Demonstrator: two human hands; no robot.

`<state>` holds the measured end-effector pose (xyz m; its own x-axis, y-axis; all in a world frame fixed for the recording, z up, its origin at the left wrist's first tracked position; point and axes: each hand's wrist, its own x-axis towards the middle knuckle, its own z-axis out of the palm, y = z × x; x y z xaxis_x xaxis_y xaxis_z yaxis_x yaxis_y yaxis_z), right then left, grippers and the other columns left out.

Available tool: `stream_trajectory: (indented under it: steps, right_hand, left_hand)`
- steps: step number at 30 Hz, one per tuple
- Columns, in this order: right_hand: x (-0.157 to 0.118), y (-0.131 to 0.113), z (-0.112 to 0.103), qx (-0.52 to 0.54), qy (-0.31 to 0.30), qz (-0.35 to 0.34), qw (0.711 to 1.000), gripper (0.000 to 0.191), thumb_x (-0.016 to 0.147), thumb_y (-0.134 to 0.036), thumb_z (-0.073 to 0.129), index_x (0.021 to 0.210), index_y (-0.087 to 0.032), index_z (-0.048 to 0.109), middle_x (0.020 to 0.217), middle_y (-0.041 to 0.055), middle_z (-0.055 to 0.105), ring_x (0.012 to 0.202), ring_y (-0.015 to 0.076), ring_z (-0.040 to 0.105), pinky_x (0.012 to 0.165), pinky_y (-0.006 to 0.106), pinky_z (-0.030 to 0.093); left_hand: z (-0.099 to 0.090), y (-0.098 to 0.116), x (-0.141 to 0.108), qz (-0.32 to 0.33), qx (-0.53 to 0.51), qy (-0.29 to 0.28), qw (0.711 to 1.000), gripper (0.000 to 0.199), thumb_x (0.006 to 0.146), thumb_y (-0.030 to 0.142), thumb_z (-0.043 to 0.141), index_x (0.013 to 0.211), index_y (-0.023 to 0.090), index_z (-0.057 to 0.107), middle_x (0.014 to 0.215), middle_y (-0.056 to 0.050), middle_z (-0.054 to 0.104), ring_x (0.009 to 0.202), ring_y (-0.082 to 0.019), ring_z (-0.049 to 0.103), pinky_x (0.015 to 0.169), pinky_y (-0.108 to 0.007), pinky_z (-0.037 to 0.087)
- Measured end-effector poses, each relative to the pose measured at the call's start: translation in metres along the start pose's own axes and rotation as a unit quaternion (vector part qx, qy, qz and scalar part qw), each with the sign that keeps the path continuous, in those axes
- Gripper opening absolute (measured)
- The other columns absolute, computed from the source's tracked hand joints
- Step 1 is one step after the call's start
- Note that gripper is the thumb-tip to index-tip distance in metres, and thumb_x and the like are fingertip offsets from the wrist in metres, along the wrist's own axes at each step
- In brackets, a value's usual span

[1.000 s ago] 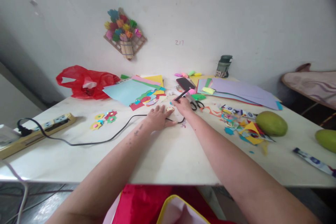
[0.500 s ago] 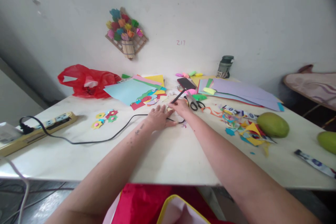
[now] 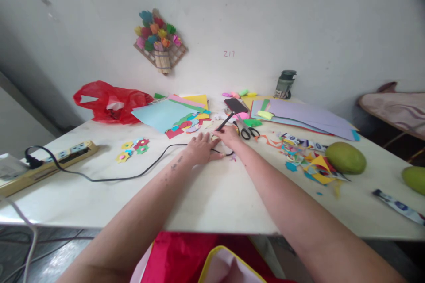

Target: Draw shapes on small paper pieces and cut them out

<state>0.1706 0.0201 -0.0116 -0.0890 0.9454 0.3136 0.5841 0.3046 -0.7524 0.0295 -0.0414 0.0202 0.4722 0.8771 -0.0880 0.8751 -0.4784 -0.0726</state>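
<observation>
My left hand [image 3: 201, 149] lies flat on the white table with its fingers spread, over or beside a black cable [image 3: 122, 180]. My right hand [image 3: 227, 136] is closed on a dark, pen-like stick [image 3: 225, 122] that slants up and to the right. The two hands are close together, and what lies beneath them is mostly hidden. Black-handled scissors [image 3: 248, 133] rest just right of my right hand. Behind the hands lies a dark phone [image 3: 236, 105]. Small paper flowers [image 3: 142, 146] sit left of my left hand.
A power strip [image 3: 63, 161] is at the left, with a red bag [image 3: 111, 104] behind it. Coloured sheets [image 3: 166, 113] lie behind my left hand, purple paper [image 3: 305, 117] at the right. Paper scraps [image 3: 317, 166], a green fruit [image 3: 345, 158] and a tube [image 3: 398, 206] are on the right.
</observation>
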Motion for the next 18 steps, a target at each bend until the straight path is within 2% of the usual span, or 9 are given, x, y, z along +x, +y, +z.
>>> stream_trajectory:
  steps: [12, 18]
  right_hand:
    - [0.0, -0.0031, -0.0024, -0.036, 0.014, -0.012, 0.999, 0.016, 0.076, -0.029, 0.065, 0.08, -0.015, 0.071, 0.078, 0.0058, 0.072, 0.074, 0.0162, 0.064, 0.066, 0.023, 0.046]
    - [0.0, -0.0036, -0.0035, -0.041, 0.022, -0.02, 0.999, 0.012, 0.076, -0.026, 0.065, 0.079, -0.016, 0.071, 0.078, 0.0057, 0.072, 0.075, 0.0166, 0.065, 0.07, 0.025, 0.047]
  left_hand:
    - [0.0004, -0.0003, 0.0006, 0.006, 0.011, 0.005, 1.0, 0.079, 0.08, 0.073, 0.024, 0.145, 0.027, 0.026, 0.148, -0.014, 0.027, 0.133, -0.035, 0.025, 0.102, -0.05, 0.028]
    - [0.0014, -0.001, 0.0015, 0.005, 0.014, 0.001, 1.0, 0.079, 0.08, 0.073, 0.023, 0.145, 0.027, 0.025, 0.149, -0.014, 0.026, 0.133, -0.035, 0.024, 0.102, -0.05, 0.028]
